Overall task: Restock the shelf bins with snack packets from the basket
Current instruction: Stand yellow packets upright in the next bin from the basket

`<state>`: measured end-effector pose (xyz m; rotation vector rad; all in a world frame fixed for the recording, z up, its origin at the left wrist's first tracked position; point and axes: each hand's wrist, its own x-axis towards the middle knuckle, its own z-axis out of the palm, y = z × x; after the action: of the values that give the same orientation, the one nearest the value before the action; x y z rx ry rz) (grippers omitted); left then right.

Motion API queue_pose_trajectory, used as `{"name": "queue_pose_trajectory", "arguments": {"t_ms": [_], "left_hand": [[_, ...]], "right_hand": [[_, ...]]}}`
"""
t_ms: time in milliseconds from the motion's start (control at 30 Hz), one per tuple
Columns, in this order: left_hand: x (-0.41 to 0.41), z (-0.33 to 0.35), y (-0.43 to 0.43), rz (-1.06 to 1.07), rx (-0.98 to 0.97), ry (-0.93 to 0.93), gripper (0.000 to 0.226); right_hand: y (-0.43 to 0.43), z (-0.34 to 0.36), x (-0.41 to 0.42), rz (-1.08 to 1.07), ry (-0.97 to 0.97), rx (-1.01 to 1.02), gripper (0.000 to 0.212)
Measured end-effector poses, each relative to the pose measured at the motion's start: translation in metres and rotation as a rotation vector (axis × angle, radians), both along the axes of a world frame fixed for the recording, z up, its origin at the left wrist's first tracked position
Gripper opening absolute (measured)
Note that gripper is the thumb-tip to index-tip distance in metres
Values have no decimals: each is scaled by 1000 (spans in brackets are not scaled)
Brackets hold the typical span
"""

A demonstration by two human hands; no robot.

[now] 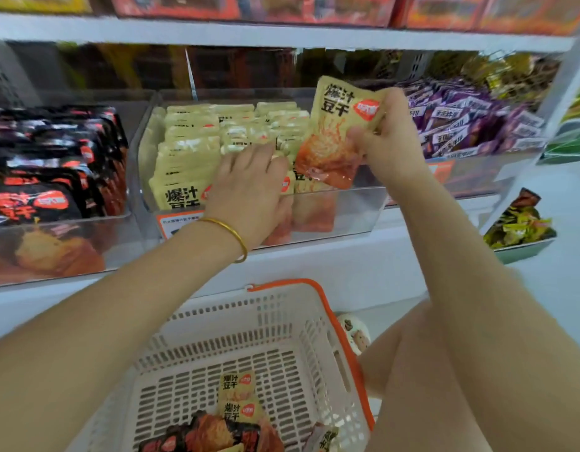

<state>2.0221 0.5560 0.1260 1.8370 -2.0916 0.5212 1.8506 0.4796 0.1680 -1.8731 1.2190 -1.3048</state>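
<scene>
**Kid:** What is closest to us?

**Helper:** A white basket [314,340] with an orange handle. It sits below the clear bin [347,213], on the near side of it. Two loose yellow packets [238,383] lie in the basket, next to some black-and-red packets [197,432].

**Kid:** Where are the hands?

**Helper:** The left hand [249,181] has a gold bangle [231,231] on its wrist. It reaches over the front wall of the clear bin. Its grip is spread and flat. The fingers rest on the stacked yellow packets [190,141] in the bin and hold nothing.

**Kid:** And the other one?

**Helper:** The right hand [386,138] is over the right part of the clear bin. Its grip pinches the held packet [334,132] by the right edge. That packet is yellow too. It stands up tall with its front to us, and its bottom edge is close to the bin's front rim.

**Kid:** What is in the clear bin?

**Helper:** Rows of the same yellow packets, standing on edge. They fill the left and middle parts. An orange price tag [177,223] is on the bin's front wall, at the left end.

**Kid:** What is around it?

**Helper:** Left of the clear bin are black packets [54,177] in a bin of their own. Right of it is a heap of purple packets [471,125]. Above the clear bin, on the next shelf up, are red boxes [249,4], too blurry to read.
</scene>
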Motion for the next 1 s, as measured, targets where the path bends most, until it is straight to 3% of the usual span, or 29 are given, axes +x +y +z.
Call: {"name": "queue_pose_trajectory", "arguments": {"t_ms": [133,233,333,400,533,633,733,800,833,933,1000], "left_hand": [[2,-9,-5,29,28,-6,57],[4,-11,-5,20,14,-27,59],[6,-14,-6,20,0,-32,59],[7,-16,-6,13,-9,-28,59],[7,-16,-5,-9,7,-8,59],[8,-15,1,-42,-69,-17,55],[12,-25,31,-134,-241,12,43],[20,-41,60,-178,-240,48,41],[27,-52,73,-180,-166,50,39],[58,-98,103,-107,207,-26,32],[76,-120,118,-12,507,-30,35]], "right_hand": [[-11,4,4,70,45,-5,30],[-16,-6,7,50,274,-6,34],[-13,-33,10,-121,526,-95,39],[-12,-42,12,-177,586,-88,39],[-14,-33,17,-92,744,-8,37],[0,-27,17,-162,690,-23,39],[39,-34,15,-319,540,-257,27],[68,-53,23,-202,466,-327,18],[78,-66,31,-66,492,-257,17],[93,-122,63,482,900,148,19],[98,-176,85,735,1125,347,24]]}}
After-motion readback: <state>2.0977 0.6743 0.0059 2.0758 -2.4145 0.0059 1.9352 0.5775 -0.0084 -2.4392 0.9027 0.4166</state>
